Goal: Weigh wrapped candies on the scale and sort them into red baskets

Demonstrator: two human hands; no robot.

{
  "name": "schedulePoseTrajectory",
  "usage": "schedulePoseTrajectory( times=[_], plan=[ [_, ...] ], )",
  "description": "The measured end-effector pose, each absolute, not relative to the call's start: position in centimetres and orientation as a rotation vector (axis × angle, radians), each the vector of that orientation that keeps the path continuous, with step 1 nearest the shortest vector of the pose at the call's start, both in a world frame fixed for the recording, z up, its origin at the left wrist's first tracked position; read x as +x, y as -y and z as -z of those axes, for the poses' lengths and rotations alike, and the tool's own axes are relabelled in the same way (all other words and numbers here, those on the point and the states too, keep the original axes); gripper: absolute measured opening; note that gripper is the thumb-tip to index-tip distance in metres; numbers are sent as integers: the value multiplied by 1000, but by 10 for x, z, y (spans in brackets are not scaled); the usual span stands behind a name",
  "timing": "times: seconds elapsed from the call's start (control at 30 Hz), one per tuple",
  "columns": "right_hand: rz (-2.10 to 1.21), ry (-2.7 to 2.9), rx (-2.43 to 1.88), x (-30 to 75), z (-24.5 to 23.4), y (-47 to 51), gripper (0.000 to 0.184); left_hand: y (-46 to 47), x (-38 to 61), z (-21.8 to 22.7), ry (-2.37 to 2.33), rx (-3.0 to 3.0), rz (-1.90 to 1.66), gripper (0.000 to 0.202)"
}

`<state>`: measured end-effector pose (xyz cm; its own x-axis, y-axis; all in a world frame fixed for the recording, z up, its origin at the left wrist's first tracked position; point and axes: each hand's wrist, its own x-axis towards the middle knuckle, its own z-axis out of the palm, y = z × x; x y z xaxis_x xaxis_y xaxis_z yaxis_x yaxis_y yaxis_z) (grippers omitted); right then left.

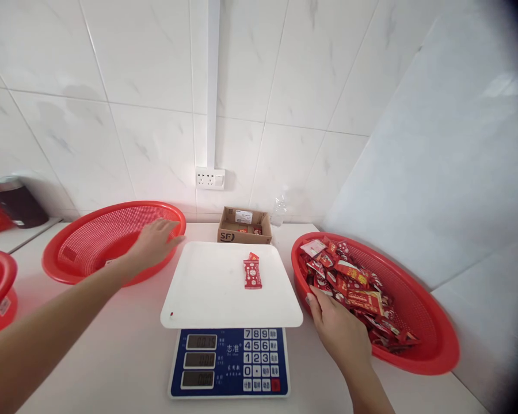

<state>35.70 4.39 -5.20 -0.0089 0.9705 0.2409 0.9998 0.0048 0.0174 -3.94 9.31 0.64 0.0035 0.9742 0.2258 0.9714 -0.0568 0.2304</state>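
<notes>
While holding the left hand point(155, 238) over the right side of the left red basket point(84, 233), stretches its fingers point(164, 226) toward the right, close together, with the thumb slightly apart. Sets the right hand point(343, 330) at the left rim of the right red basket point(440, 345), bringing thumb and forefinger to the edge; cannot tell whether pinching it or only resting there, nor make out the hidden remaining fingers. Shows a heap of wrapped packets point(349, 276) inside that basket, mostly red with some gold. Between the baskets, has a scale point(231, 388) with a white pan point(207, 276). Right of the pan's middle, carries a larger dotted red packet point(252, 276) and, on its far side, a smaller red packet point(253, 256), partly covered by the larger. Toward the near side, presents display windows point(200, 360) at left and white keys point(261, 359) at right. Beyond the pan, includes a cardboard box point(244, 237) containing red packets, with a clear bottle point(279, 210) just right. At near left, shows part of another red basket point(0, 264); at far left, a dark container point(19, 204).
</notes>
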Motion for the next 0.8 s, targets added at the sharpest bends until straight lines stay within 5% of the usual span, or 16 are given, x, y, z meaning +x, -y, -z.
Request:
schedulePoseTrajectory(
  times=[0.3, 0.53, 0.8],
  plan=[
    [274, 2107, -2070, 360, 57, -46, 45, -116, 114, 29, -1585, 2518, -164, 68],
    [244, 2104, -2070, 361, 58, -47, 50, -115, 147, 38, -1446, 2762, -131, 31],
    [228, 2090, -2084, 361, 58, -48, 50, -95, 116, 26, -1609, 2708, -202, 17]
  ],
)
